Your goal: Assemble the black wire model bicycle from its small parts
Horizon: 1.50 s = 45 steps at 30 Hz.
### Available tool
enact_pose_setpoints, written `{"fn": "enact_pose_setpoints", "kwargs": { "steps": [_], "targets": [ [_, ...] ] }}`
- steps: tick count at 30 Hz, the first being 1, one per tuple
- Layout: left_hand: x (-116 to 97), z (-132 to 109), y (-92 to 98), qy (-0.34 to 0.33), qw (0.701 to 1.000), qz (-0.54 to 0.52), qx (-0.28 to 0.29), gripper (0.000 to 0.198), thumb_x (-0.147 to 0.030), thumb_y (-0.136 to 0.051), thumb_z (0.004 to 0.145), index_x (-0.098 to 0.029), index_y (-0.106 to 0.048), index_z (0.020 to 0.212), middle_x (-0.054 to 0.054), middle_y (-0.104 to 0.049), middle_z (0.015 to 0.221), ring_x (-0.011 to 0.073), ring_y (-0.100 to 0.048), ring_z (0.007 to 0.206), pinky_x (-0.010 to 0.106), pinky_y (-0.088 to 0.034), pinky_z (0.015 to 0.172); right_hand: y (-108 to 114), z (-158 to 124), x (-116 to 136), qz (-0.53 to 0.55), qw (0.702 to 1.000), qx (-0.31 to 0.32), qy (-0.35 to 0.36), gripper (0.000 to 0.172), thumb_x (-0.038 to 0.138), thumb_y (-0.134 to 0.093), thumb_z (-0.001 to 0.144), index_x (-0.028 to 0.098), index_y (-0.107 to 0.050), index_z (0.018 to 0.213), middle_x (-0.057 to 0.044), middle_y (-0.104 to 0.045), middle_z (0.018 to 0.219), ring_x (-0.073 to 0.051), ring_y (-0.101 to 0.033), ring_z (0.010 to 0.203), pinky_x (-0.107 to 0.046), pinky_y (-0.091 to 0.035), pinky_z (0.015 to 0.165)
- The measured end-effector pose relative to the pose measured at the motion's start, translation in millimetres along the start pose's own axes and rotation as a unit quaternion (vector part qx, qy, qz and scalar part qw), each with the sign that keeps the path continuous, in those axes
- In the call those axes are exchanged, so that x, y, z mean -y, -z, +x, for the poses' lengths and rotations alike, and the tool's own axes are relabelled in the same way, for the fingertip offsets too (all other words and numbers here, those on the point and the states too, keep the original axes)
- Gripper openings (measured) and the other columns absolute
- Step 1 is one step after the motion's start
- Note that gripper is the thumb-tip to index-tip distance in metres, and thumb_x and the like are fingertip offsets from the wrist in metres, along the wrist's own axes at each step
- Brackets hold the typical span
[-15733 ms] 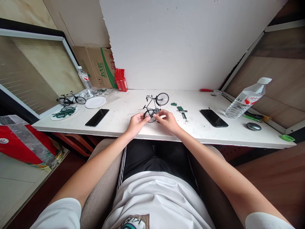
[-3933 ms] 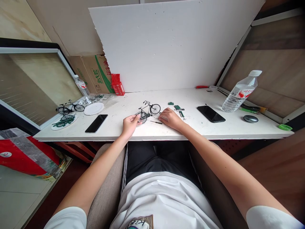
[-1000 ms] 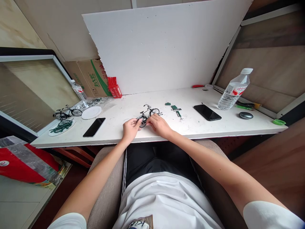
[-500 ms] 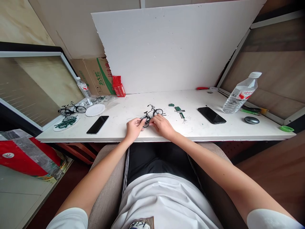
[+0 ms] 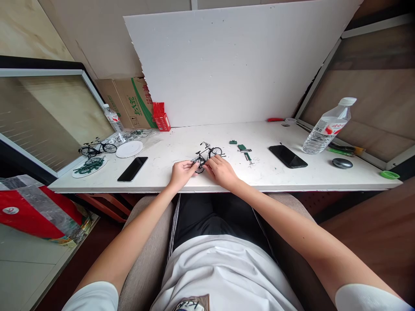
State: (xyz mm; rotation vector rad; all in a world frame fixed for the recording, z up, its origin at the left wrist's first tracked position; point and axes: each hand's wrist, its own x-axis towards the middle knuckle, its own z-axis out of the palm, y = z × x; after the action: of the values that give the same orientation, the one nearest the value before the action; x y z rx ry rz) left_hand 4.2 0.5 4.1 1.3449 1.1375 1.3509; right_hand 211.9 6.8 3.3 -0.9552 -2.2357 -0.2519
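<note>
A small black model bicycle (image 5: 201, 158) is between my hands near the table's front edge, its handlebar and front wheel pointing away from me. My left hand (image 5: 182, 173) pinches it at the rear wheel from the left. On the other side, my right hand (image 5: 221, 169) has its fingers closed at the bicycle's lower frame; the fingertips are partly hidden. Several small green and dark parts (image 5: 244, 149) lie on the table to the right of the bicycle.
Left on the white table (image 5: 168, 151) are a phone (image 5: 132, 169), a white disc (image 5: 129, 149), a second model bicycle (image 5: 97, 148) and green parts (image 5: 91, 166). To the right are another phone (image 5: 288, 156), a water bottle (image 5: 326, 127), a grey oval object (image 5: 342, 163) and a green cap (image 5: 389, 175).
Hardly anything differs. Both hands keep their hold around the bicycle, with only a slight shift of the fingers.
</note>
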Motion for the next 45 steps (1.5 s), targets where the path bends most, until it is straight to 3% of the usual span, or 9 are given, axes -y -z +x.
{"fn": "enact_pose_setpoints", "kwargs": {
  "steps": [5, 10, 14, 17, 20, 29, 37, 45],
  "targets": [
    [0.0, 2.7, 2.5, 0.017, 0.999, -0.022, 0.025, 0.058, -0.052, -0.102, 0.058, -0.013, -0.073, 0.089, 0.014, -0.083, 0.095, 0.0257, -0.08, 0.078, 0.038, -0.07, 0.068, -2.4, -0.3, -1.0, -0.018, 1.0, 0.011, -0.011, 0.039, 0.038, -0.043, 0.116, 0.022, -0.066, 0.09, -0.011, -0.068, 0.087, -0.029, -0.057, 0.09, -0.04, -0.047, 0.08],
    [0.5, 3.5, 4.6, 0.013, 0.998, -0.008, 0.064, 0.055, -0.048, -0.102, 0.06, -0.012, -0.074, 0.092, 0.015, -0.082, 0.101, 0.0235, -0.079, 0.081, 0.036, -0.069, 0.071, -1.0, -0.5, -0.5, -0.018, 0.999, 0.027, -0.032, 0.04, 0.039, -0.043, 0.116, 0.021, -0.066, 0.089, -0.012, -0.07, 0.086, -0.028, -0.06, 0.092, -0.038, -0.048, 0.077],
    [2.6, 4.2, 5.9, 0.003, 0.997, 0.006, 0.075, 0.053, -0.046, -0.101, 0.062, -0.013, -0.075, 0.094, 0.015, -0.082, 0.101, 0.0217, -0.078, 0.078, 0.035, -0.067, 0.071, 1.1, -1.9, -2.2, 0.057, 0.996, 0.028, -0.062, 0.029, 0.039, -0.046, 0.115, 0.021, -0.067, 0.103, -0.012, -0.075, 0.1, -0.028, -0.064, 0.097, -0.036, -0.05, 0.076],
    [3.9, 4.7, 6.0, -0.003, 0.997, 0.002, 0.079, 0.053, -0.047, -0.101, 0.062, -0.013, -0.075, 0.094, 0.014, -0.082, 0.101, 0.0229, -0.079, 0.079, 0.036, -0.067, 0.071, 0.6, -3.7, -6.1, 0.153, 0.987, 0.021, -0.046, 0.02, 0.034, -0.05, 0.114, 0.022, -0.066, 0.116, -0.011, -0.075, 0.112, -0.025, -0.068, 0.099, -0.036, -0.054, 0.083],
    [4.4, 4.8, 5.5, -0.005, 0.997, -0.001, 0.082, 0.052, -0.047, -0.101, 0.062, -0.014, -0.073, 0.091, 0.015, -0.082, 0.101, 0.0246, -0.079, 0.083, 0.036, -0.068, 0.072, -1.1, -4.1, -10.6, 0.214, 0.977, 0.007, -0.018, 0.018, 0.028, -0.051, 0.112, 0.023, -0.068, 0.112, -0.009, -0.076, 0.107, -0.024, -0.069, 0.099, -0.037, -0.056, 0.088],
    [9.2, 6.7, 6.4, 0.008, 0.996, 0.006, 0.091, 0.051, -0.045, -0.101, 0.066, -0.015, -0.068, 0.091, 0.013, -0.081, 0.1, 0.0234, -0.079, 0.088, 0.035, -0.068, 0.074, -3.9, -2.1, -14.6, 0.255, 0.965, -0.058, -0.018, 0.01, 0.025, -0.066, 0.105, 0.023, -0.075, 0.102, -0.007, -0.08, 0.098, -0.024, -0.073, 0.091, -0.039, -0.059, 0.084],
    [8.0, 6.9, 6.6, 0.01, 0.996, 0.013, 0.091, 0.054, -0.047, -0.102, 0.065, -0.017, -0.062, 0.086, 0.01, -0.079, 0.093, 0.0226, -0.078, 0.085, 0.034, -0.066, 0.073, -6.0, -6.9, -14.8, 0.213, 0.974, -0.049, -0.049, 0.011, 0.03, -0.071, 0.104, 0.023, -0.077, 0.099, -0.006, -0.084, 0.099, -0.023, -0.077, 0.086, -0.034, -0.058, 0.078],
    [4.1, 4.9, 4.5, -0.035, 0.994, 0.047, 0.096, 0.058, -0.048, -0.102, 0.061, -0.019, -0.054, 0.078, 0.001, -0.069, 0.078, 0.0148, -0.069, 0.072, 0.025, -0.054, 0.066, 0.0, -5.5, -5.6, 0.083, 0.991, -0.002, -0.102, 0.038, 0.052, -0.067, 0.106, 0.02, -0.072, 0.087, -0.007, -0.077, 0.082, -0.02, -0.068, 0.072, -0.03, -0.042, 0.066]
  ]
}}
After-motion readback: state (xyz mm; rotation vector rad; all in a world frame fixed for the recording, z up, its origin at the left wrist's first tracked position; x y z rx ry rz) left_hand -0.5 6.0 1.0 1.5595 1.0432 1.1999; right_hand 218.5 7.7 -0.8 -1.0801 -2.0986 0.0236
